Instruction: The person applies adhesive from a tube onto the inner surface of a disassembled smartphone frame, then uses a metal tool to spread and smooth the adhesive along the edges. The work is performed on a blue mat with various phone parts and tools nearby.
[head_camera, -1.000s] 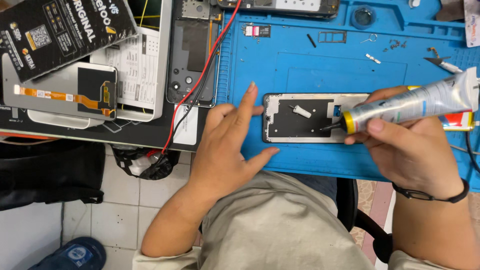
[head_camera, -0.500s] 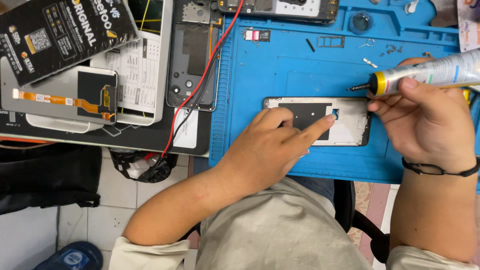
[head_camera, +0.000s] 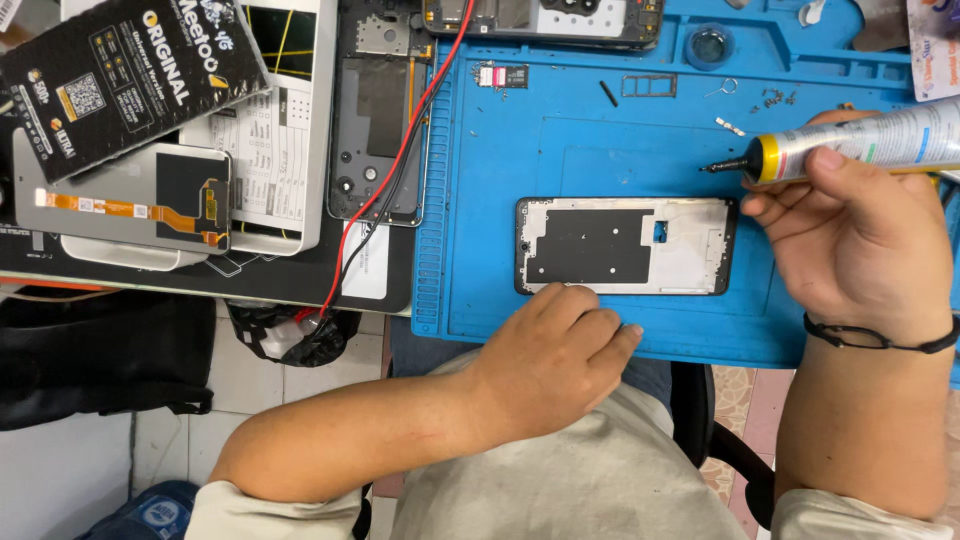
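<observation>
Blue repair mat (head_camera: 600, 140) covers the bench, and a phone frame (head_camera: 625, 245) lies at centre frame, long axis left to right. It sits left of and just below the right hand (head_camera: 850, 240), which grips a glue tube (head_camera: 860, 145), nozzle pointing left. Nearer is the left hand (head_camera: 555, 350), loosely curled and empty, knuckles touching the frame's lower edge. Pale metal, dark central patch.

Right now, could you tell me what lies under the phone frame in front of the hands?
The phone frame lies flat on the blue work mat. The left hand rests at its near edge. Whatever sits beneath the frame is covered.
</observation>
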